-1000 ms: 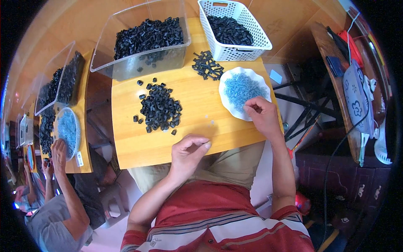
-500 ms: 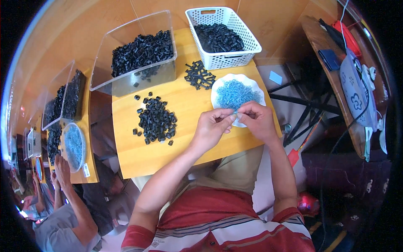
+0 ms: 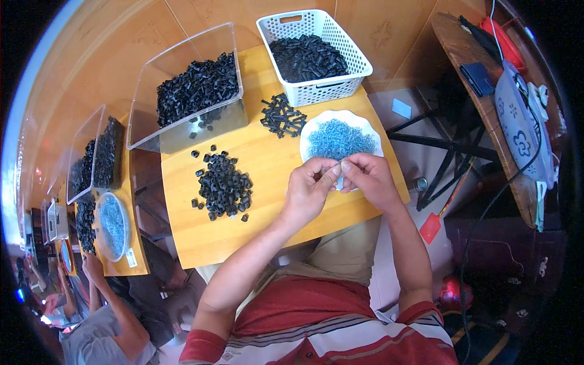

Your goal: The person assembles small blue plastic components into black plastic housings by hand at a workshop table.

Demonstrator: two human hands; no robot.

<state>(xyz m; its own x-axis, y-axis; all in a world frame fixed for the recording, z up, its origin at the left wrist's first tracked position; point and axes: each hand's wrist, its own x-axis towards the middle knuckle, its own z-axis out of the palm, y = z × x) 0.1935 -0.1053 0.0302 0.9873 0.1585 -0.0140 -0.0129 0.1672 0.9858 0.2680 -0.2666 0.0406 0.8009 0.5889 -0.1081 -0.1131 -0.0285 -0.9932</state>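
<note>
My left hand (image 3: 309,187) and my right hand (image 3: 370,177) meet fingertip to fingertip over the near rim of a white scalloped plate (image 3: 309,129). Both are closed in a pinch; whatever sits between the fingertips is too small and hidden to name. On the plate lies a heap of small blue, see-through pieces (image 3: 340,139). Left of the plate is a loose pile of short black tubes (image 3: 283,115). Farther left, a pile of chunky black parts (image 3: 222,185) spreads over the yellow wooden table (image 3: 267,176).
Behind stand a clear bin (image 3: 201,125) and a white perforated basket (image 3: 328,91), both holding black parts. At right are a wooden stand (image 3: 441,36) and a red fly swatter (image 3: 431,228). On the left, a co-worker's hand (image 3: 94,267) is at another table with a dish of blue pieces.
My view has shifted slightly, so the table and bins appear moved a little. My fingertips stay pinched together at the plate's near edge. The co-worker's hand has moved lower.
</note>
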